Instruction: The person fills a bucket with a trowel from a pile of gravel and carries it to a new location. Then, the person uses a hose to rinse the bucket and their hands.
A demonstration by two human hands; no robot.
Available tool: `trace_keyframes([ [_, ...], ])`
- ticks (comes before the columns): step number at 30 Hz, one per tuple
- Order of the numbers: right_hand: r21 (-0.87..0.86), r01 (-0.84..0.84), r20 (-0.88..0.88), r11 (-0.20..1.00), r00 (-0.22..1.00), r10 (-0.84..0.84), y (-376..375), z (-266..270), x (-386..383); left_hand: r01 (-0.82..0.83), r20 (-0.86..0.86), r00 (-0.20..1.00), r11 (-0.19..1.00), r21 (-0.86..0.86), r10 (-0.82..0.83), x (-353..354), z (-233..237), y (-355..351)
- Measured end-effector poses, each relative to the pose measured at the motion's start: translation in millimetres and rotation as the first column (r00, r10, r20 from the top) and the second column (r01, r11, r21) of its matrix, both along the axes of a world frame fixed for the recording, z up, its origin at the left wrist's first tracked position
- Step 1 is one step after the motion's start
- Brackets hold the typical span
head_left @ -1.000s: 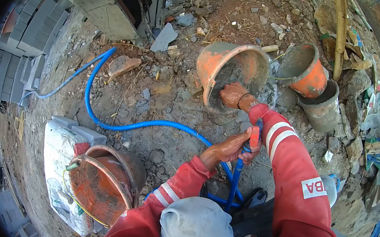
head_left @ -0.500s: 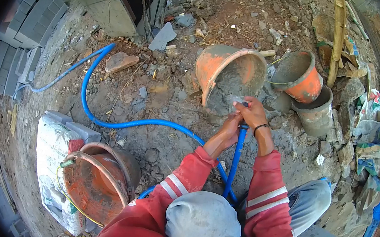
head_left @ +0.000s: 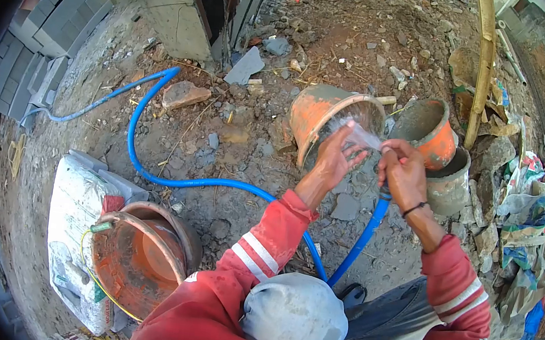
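Observation:
Gripped in my right hand [head_left: 405, 175] is the end of a blue hose [head_left: 370, 228], which hangs down toward my legs. Water [head_left: 360, 135] sprays leftward from it. In the spray is my left hand [head_left: 340, 156], open with fingers spread, holding nothing. Just beyond it a mortar-smeared orange bucket [head_left: 309, 114] lies tipped on its side, its mouth toward me and partly hidden by the spray and my hand. To the right of my right hand stand a second orange bucket [head_left: 443, 150] and a grey, cement-coated bucket [head_left: 450, 193].
At lower left, nested buckets [head_left: 195, 232] lean by a white sack [head_left: 77, 201]. The hose loops across rubble-strewn ground past a brick piece [head_left: 185, 95]. A bamboo pole [head_left: 480, 73] and crumpled sacks [head_left: 522, 218] line the right; concrete blocks [head_left: 68, 19] are stacked at upper left.
My hands, together on the hose end before, have separated. The right moved right with the hose; the left let go and opened in the water. The view shifted slightly.

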State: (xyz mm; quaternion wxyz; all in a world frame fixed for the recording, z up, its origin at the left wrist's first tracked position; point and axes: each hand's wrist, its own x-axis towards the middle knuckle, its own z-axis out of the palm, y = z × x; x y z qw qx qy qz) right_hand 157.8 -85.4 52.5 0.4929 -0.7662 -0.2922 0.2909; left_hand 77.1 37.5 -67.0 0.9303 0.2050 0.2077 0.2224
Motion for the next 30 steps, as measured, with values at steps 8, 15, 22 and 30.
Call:
trace_keyframes([
  [8,0.141,-0.019,0.083,0.990,0.996,0.007,-19.5,62.1,-15.7,-0.411,-0.041,0.883,0.730,-0.546,0.467,51.9,1.0,51.0],
  [15,0.137,-0.034,0.247,0.990,0.969,-0.001,-38.8,94.3,-9.7,-0.273,0.063,0.929,0.792,-0.547,0.364,16.3,1.2,34.1],
  [22,0.229,-0.087,0.447,0.970,0.894,-0.025,-42.5,85.9,-11.5,-0.235,0.226,0.935,0.955,-0.182,0.273,1.3,60.9,74.1],
  [30,0.345,-0.054,0.430,0.937,0.897,-0.106,-39.2,94.7,-25.7,-0.353,0.147,0.919,0.930,-0.103,0.366,-18.8,76.5,93.8],
])
